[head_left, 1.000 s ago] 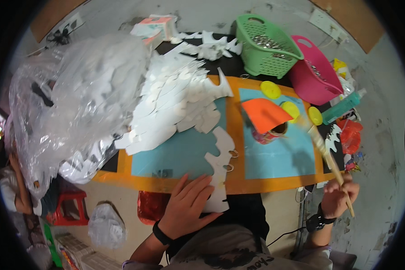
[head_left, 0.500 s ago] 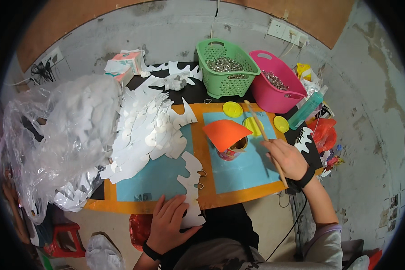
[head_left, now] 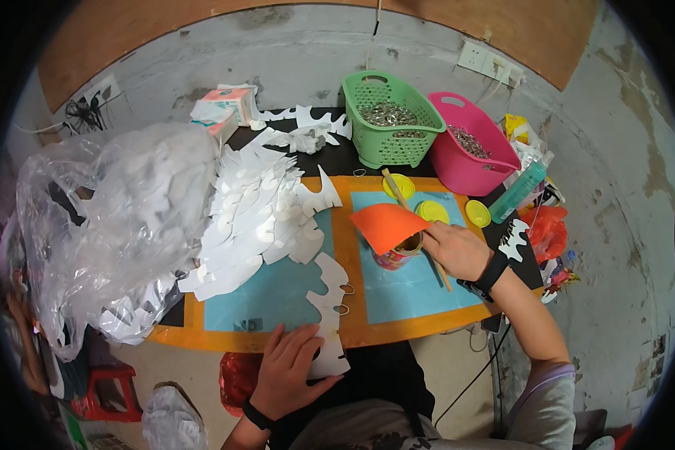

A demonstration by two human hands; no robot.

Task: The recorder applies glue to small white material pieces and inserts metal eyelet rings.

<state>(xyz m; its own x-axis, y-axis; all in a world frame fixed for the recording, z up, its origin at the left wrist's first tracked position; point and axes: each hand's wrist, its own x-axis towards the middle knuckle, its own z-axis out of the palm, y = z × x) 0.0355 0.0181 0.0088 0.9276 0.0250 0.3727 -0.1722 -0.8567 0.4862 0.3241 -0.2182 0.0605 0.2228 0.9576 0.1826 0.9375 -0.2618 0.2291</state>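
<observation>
My left hand (head_left: 283,371) lies with its fingers spread at the table's front edge, touching a white cut-out (head_left: 328,319) with a wavy edge and small metal rings along its right side. My right hand (head_left: 461,251) is closed round a slim wooden stick (head_left: 443,276), held slanting beside a small open can (head_left: 394,259). The can has a brown inside and a bent orange sheet (head_left: 390,225) covering part of its mouth. Left of these, a large heap of overlapping white cut-outs (head_left: 259,214) covers much of the left blue mat (head_left: 266,296).
Behind stand a green basket (head_left: 394,146) and a pink basket (head_left: 476,169), both with small metal pieces. Yellow round lids (head_left: 478,214) lie nearby. A teal bottle (head_left: 517,193) leans at the right. A clear plastic bag (head_left: 116,225) bulges over the left side; a red stool (head_left: 111,390) stands below.
My right hand has moved left and away from the table's right edge with the stick, up to the can. My left hand stays on the white cut-out. The whole view has shifted slightly.
</observation>
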